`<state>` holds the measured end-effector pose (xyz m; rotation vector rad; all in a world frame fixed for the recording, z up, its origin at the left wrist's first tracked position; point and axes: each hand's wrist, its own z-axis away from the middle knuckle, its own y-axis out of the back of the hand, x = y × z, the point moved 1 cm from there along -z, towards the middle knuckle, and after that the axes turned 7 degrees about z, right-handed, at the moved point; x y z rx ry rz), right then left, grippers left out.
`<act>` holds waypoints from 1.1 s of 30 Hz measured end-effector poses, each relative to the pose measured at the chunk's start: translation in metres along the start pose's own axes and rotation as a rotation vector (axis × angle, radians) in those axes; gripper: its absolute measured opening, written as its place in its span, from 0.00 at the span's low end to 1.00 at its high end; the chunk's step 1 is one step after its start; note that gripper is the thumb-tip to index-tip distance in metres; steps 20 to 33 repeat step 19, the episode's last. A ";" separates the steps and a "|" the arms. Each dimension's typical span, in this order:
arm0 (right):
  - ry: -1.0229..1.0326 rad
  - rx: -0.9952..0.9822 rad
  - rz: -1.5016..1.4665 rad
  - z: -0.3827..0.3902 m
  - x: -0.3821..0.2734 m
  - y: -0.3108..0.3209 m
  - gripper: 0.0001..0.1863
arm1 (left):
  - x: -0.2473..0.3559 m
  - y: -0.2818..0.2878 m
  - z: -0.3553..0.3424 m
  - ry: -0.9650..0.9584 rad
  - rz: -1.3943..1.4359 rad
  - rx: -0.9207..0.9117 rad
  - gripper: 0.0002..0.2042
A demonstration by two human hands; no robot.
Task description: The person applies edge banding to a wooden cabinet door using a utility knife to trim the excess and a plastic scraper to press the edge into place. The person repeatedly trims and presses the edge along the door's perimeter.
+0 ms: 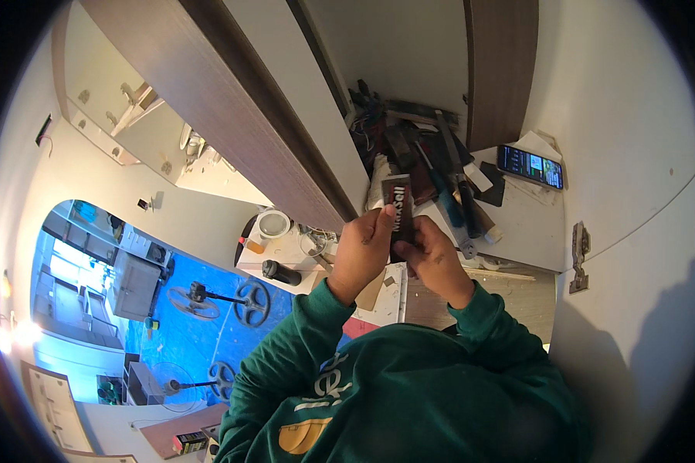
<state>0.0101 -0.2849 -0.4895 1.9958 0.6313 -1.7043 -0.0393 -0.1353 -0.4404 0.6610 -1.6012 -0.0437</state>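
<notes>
In front of my chest I hold a flat, dark tube-like packet [398, 199] with pale lettering, upright between both hands. My left hand [364, 248] grips its left side, the thumb laid on its face. My right hand [435, 258] pinches its lower right side with bent fingers; its lower end is hidden by the hands. Just beyond, a pile of hand tools lies on a white shelf, among them a long flat metal tool [447, 139] and a tool with a teal handle [439, 179]. A lit phone [530, 167] rests at the shelf's right.
A brown-edged cabinet panel [232, 100] slants across at the left. A metal hinge [579, 258] is fixed to the white panel at right. Left of my hands are a round light fitting [273, 224] and a black cylinder [282, 272]. Blue sheeting [208, 332] covers the floor, with wheel-shaped stands.
</notes>
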 end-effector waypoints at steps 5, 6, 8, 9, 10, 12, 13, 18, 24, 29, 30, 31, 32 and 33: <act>-0.041 0.200 0.329 -0.007 0.033 0.013 0.11 | -0.004 0.013 0.022 -0.087 0.091 -0.043 0.15; -0.040 0.184 0.367 -0.012 0.034 0.015 0.11 | -0.005 0.021 0.027 -0.095 0.091 -0.072 0.14; -0.043 0.153 0.444 -0.021 0.043 0.017 0.13 | 0.006 0.035 0.039 0.025 0.015 -0.184 0.15; -0.004 0.170 0.477 -0.028 0.046 0.015 0.13 | 0.009 0.041 0.044 0.075 -0.081 -0.249 0.15; 0.038 0.184 0.508 -0.034 0.047 0.012 0.13 | 0.010 0.047 0.052 0.125 -0.178 -0.310 0.16; 0.066 0.199 0.600 -0.046 0.042 0.007 0.14 | -0.016 0.048 0.069 -0.030 -0.109 -0.356 0.16; 0.051 0.200 0.659 -0.053 0.039 0.005 0.14 | -0.027 0.048 0.077 -0.091 -0.029 -0.372 0.16; 0.075 0.244 0.739 -0.067 0.043 0.001 0.16 | -0.066 0.065 0.121 0.157 0.110 -0.479 0.15; 0.032 0.222 0.744 -0.069 0.043 0.002 0.16 | -0.070 0.069 0.126 0.290 0.123 -0.492 0.14; 0.032 0.222 0.744 -0.069 0.043 0.002 0.16 | -0.070 0.069 0.126 0.290 0.123 -0.492 0.14; 0.032 0.222 0.744 -0.069 0.043 0.002 0.16 | -0.070 0.069 0.126 0.290 0.123 -0.492 0.14; 0.032 0.222 0.744 -0.069 0.043 0.002 0.16 | -0.070 0.069 0.126 0.290 0.123 -0.492 0.14; 0.032 0.222 0.744 -0.069 0.043 0.002 0.16 | -0.070 0.069 0.126 0.290 0.123 -0.492 0.14; 0.032 0.222 0.744 -0.069 0.043 0.002 0.16 | -0.070 0.069 0.126 0.290 0.123 -0.492 0.14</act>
